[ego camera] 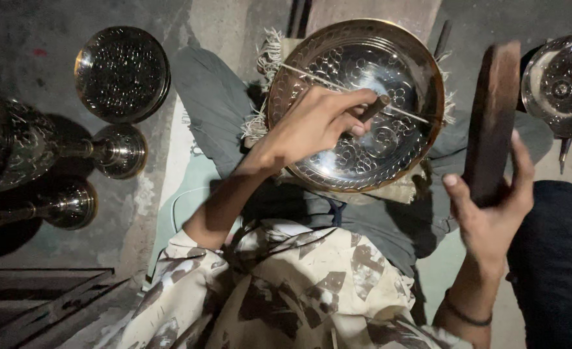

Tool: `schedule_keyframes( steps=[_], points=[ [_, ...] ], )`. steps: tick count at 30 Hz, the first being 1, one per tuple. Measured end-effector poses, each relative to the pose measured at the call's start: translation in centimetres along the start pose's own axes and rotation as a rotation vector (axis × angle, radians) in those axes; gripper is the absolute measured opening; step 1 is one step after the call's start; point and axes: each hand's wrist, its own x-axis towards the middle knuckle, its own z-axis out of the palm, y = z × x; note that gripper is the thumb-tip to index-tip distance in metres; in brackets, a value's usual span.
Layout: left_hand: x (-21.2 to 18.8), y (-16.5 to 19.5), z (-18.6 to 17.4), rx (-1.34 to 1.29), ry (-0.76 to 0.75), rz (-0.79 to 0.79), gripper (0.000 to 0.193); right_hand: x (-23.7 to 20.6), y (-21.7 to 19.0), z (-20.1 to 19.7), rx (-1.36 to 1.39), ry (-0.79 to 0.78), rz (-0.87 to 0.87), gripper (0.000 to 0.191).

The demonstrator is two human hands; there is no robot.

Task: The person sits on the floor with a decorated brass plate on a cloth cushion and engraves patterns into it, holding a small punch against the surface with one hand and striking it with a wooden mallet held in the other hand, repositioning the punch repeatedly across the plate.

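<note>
I sit on a grey concrete floor, with a round patterned metal tray resting on a fringed cloth in my lap. My left hand pinches a small dark chisel with its tip against the tray's engraved face. My right hand grips a dark wooden block upright beside the tray's right rim. Shiny metal goblets lie on the floor to my left.

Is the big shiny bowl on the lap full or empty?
Empty. The shiny bowl shows its bare patterned inside; only the tool tip held by the left hand touches it.
</note>
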Motion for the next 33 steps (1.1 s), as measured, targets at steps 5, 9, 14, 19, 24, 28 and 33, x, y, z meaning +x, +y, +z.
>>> schedule_keyframes(
  steps=[5,9,14,19,24,28,33],
  points=[
    [0.3,1.5,-0.4,0.070,-0.008,-0.014,0.042,4.9,-2.0,-0.3,-0.434,-0.156,-0.488,0.081],
    [0.3,1.6,-0.4,0.125,-0.050,-0.153,0.040,6.9,-4.2,0.2,-0.575,-0.348,-0.531,0.079],
    [-0.7,0.5,0.5,0.141,0.067,0.060,0.038,8.9,-6.9,2.0,-0.607,-0.416,-0.556,0.075],
    [-2.3,0.4,1.5,0.091,0.305,0.151,0.032,10.8,-8.7,2.7,-0.857,-0.597,-0.759,0.086],
    [-3.4,2.0,3.1,0.185,0.530,0.005,0.028,12.2,-9.8,3.7,-1.748,-0.940,-0.349,0.094],
    [-3.3,2.3,3.4,0.159,0.544,-0.096,0.026,12.8,-10.0,4.1,-1.494,-0.828,-0.620,0.099],
    [-3.5,2.4,3.5,0.137,0.571,-0.055,0.026,12.6,-10.4,3.5,-1.630,-0.898,-0.604,0.106]
  ],
)
